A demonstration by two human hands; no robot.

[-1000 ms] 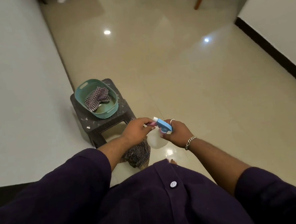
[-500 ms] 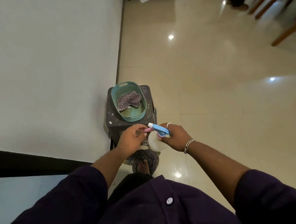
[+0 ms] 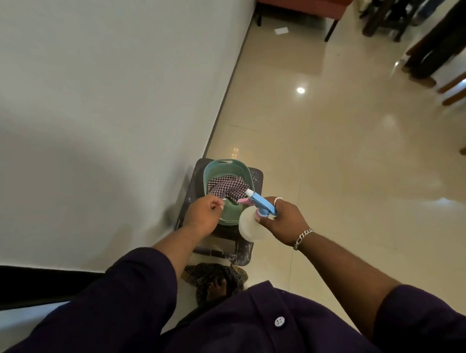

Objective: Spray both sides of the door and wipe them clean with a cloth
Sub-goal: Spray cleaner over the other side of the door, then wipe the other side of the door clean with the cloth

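The right hand (image 3: pixel 283 222) is wrapped round the neck of a white spray bottle (image 3: pixel 252 227), fingers curled tight under its blue head, the pink nozzle poking out past the fingertips toward the left hand (image 3: pixel 203 217). That left hand is closed into a loose fist — thumb and forefinger look pinched together, and a corner of the checked cloth (image 3: pixel 227 189) reaches right up to them, though I cannot tell for sure whether they have hold of it. The cloth lies bunched in a teal basin (image 3: pixel 217 168) just beyond the knuckles; the basin sits on a dark stool (image 3: pixel 256 175) against the pale wall (image 3: pixel 91 104). Below the wrists — near the person's bare foot — another checked rag (image 3: pixel 207 274) lies on the glossy tiled floor (image 3: pixel 354 179).
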